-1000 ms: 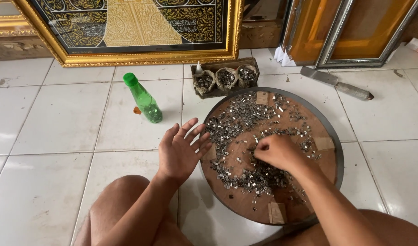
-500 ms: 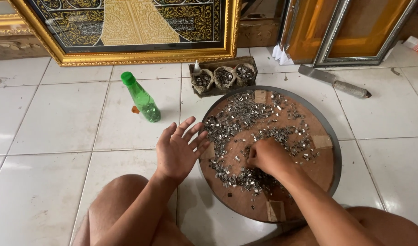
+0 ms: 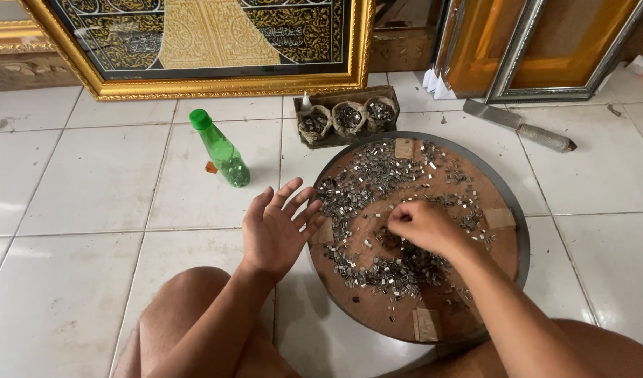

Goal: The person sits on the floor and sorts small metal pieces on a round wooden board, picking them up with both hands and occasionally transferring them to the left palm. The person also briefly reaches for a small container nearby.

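Note:
A round brown tray (image 3: pixel 507 203) with a dark metal rim lies on the tiled floor, strewn with several small shiny metal clips (image 3: pixel 367 182). My right hand (image 3: pixel 423 225) rests on the middle of the tray, fingers curled and pinched among the clips; whether it holds any is hidden. My left hand (image 3: pixel 276 227) hovers flat at the tray's left edge, fingers spread, holding nothing.
A green plastic bottle (image 3: pixel 220 148) stands on the tiles at the left. A small box with three cups of clips (image 3: pixel 347 116) sits behind the tray. Gold and silver picture frames (image 3: pixel 195 87) lean along the back. A knife-like tool (image 3: pixel 521 126) lies at the right.
My right hand has slid leftward across the tray toward its middle, fingers drawing together. My left hand has stayed spread at the tray's left rim.

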